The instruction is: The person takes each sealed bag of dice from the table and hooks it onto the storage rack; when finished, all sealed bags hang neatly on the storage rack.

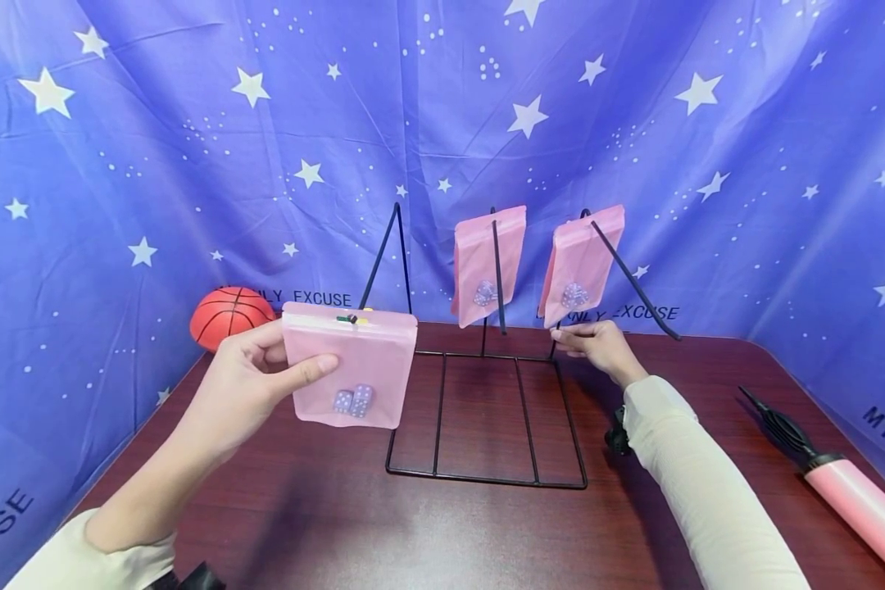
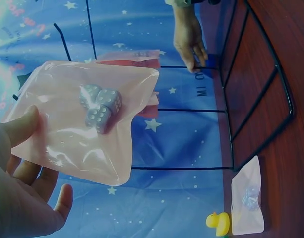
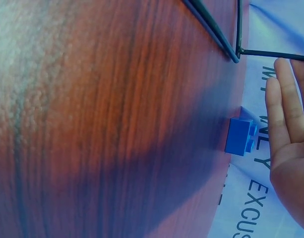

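Note:
My left hand point(image 1: 247, 381) pinches a pink pouch point(image 1: 383, 360) between thumb and fingers, in front of the left arm of a black wire rack point(image 1: 487, 482). Grey dotted dice point(image 2: 99, 106) show through the pouch. At its top edge, the dark tip of the rack's arm shows in the hang hole. With its fingertips, my right hand point(image 1: 597, 348) grips the rack's right upright low down, beneath a hanging pouch point(image 1: 586, 254). Another pink pouch point(image 1: 475, 254) hangs from the middle arm, and both hanging pouches have dice inside.
An orange toy basketball point(image 1: 232, 315) is at the back left. On the right lies a pink hand pump point(image 1: 855, 500) with a black nozzle. A blue toy brick point(image 3: 238, 136), a yellow duck point(image 2: 219, 224) and another pouch point(image 2: 247, 208) are near the table's back edge. Starry cloth hangs behind.

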Demonstrator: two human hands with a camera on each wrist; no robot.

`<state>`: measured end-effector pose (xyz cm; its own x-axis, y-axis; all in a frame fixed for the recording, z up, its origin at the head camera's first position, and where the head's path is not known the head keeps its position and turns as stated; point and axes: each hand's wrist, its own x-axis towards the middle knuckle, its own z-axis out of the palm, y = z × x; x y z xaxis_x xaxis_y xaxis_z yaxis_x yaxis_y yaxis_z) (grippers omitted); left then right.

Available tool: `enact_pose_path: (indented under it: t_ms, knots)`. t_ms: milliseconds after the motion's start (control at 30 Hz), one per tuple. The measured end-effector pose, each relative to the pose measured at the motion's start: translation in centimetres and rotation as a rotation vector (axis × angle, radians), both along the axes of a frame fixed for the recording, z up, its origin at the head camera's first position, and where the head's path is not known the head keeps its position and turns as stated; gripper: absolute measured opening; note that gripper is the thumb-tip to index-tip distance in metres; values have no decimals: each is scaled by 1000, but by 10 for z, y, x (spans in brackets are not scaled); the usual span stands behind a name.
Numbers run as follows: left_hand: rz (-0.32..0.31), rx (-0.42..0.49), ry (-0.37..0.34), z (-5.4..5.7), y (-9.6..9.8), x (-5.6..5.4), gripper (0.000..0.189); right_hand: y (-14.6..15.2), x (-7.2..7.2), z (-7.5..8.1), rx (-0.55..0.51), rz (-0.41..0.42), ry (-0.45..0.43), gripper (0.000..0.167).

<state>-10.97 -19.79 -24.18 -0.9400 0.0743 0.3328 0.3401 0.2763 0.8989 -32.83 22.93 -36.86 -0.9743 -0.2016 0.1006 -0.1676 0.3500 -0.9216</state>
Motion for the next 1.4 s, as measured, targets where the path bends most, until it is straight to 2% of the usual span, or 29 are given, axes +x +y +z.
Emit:
enact_pose_path:
  t_ms: [1033,1400]
  knots:
    - [58,104,-45,-5,13,-33,38,0,1,0,-4,13,-6,44]
    - [80,123,-8,-9,13,-52,38,0,1,-1,-16,6,-6,43]
